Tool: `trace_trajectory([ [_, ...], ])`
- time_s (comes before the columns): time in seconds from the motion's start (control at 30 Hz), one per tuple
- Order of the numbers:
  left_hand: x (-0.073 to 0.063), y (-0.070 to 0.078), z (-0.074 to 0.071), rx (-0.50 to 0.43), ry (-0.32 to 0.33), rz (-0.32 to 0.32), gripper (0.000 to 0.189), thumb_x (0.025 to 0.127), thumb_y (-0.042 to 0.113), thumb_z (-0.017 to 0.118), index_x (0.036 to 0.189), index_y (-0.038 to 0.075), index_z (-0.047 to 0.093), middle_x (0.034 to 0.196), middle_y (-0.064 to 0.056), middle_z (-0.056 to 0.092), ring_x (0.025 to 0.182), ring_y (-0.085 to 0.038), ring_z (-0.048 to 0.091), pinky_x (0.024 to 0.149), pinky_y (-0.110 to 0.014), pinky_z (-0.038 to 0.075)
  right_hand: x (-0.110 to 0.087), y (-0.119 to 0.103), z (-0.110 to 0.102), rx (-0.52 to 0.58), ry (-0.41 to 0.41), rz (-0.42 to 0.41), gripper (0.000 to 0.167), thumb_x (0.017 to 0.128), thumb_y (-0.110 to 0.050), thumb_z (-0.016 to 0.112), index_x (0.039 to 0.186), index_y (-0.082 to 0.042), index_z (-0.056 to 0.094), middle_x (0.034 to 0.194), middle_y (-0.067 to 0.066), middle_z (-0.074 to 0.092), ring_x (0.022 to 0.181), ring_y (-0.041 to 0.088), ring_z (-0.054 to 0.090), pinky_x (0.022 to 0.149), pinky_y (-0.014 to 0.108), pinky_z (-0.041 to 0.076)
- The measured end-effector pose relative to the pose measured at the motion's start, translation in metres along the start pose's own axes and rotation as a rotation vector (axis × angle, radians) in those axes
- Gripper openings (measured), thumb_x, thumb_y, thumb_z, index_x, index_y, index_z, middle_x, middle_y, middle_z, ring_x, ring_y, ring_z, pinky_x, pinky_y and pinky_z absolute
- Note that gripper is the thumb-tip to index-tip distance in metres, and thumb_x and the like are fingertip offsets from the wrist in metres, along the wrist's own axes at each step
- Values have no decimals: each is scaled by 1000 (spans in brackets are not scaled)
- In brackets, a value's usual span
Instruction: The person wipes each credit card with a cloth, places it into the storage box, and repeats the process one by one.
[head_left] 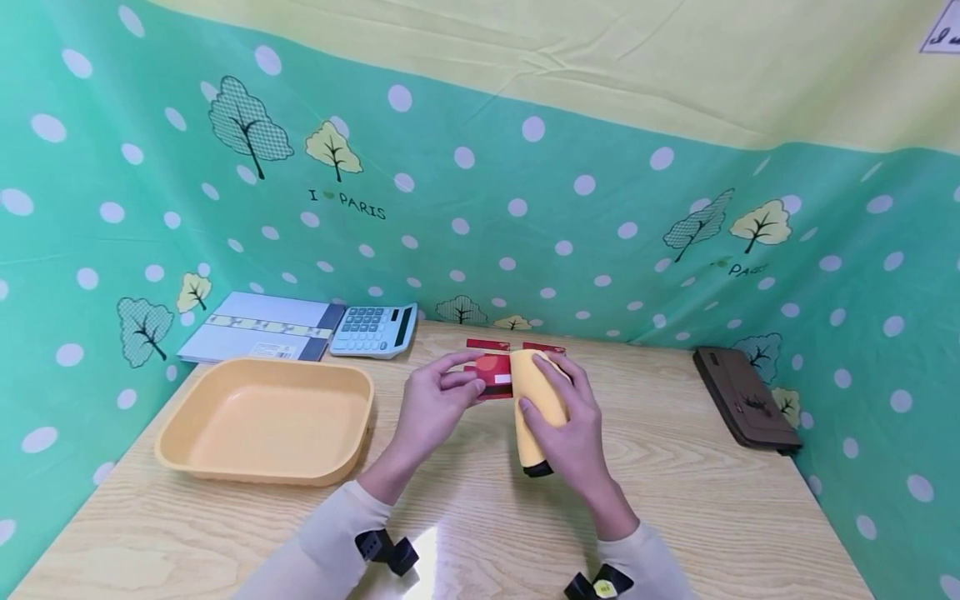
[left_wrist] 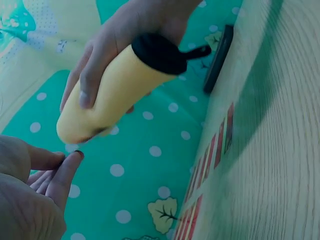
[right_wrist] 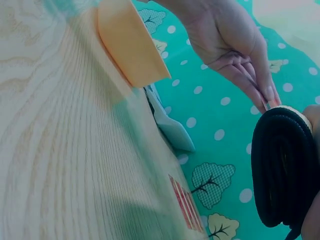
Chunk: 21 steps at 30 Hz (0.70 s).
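My left hand (head_left: 431, 408) pinches a red card (head_left: 495, 367) between thumb and fingers, over the table's middle. Right beside it, my right hand (head_left: 576, 425) grips a soft yellow pouch (head_left: 535, 390), its fingers and thumb wrapped around the sides. The pouch is held tilted above the tabletop, with its black end toward me; in the left wrist view a small black tab sticks out from that black end (left_wrist: 160, 54). The card's right edge meets the far end of the pouch in the head view. Behind the hands lie more red cards (head_left: 487, 344) in rows on the table.
A tan plastic basin (head_left: 264, 421) stands at the left. Behind it lie a white and dark blue folder (head_left: 258, 317) and a light blue calculator (head_left: 372, 330). A brown zip case (head_left: 748, 400) lies at the right, near the green dotted cloth (head_left: 525, 183) around the table.
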<state>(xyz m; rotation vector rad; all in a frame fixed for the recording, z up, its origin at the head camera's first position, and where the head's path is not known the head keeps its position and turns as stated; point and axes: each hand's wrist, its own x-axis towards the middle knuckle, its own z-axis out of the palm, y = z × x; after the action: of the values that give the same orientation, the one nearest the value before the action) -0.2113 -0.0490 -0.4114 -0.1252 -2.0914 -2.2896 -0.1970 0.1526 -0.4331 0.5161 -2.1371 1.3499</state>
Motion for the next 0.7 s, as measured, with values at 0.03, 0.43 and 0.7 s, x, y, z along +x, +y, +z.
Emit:
trace_trajectory([
  [0.03, -1, 0, 1, -2, -9, 0, 40, 91, -3, 72, 130, 8, 70, 110, -23, 77, 101, -33, 78, 82, -35, 67, -1, -1, 1, -2, -7, 5, 62, 84, -1, 82, 140, -22, 65, 146, 5, 56, 111, 18, 61, 79, 13, 54],
  [0.43, -6, -2, 6, -70, -79, -13, 42, 96, -2, 68, 136, 6, 65, 116, -24, 75, 105, -30, 77, 86, -34, 66, -6, -10, 6, 41, -75, 63, 63, 86, -5, 82, 143, -26, 63, 148, 2, 53, 106, 18, 60, 75, 22, 58],
  [0.7, -5, -3, 8, -110, -87, -10, 41, 95, -3, 68, 135, 6, 66, 117, -24, 75, 105, -28, 77, 88, -35, 66, -7, -14, 6, 49, -97, 52, 62, 88, -6, 81, 143, -26, 62, 149, 2, 53, 106, 19, 61, 76, 23, 58],
])
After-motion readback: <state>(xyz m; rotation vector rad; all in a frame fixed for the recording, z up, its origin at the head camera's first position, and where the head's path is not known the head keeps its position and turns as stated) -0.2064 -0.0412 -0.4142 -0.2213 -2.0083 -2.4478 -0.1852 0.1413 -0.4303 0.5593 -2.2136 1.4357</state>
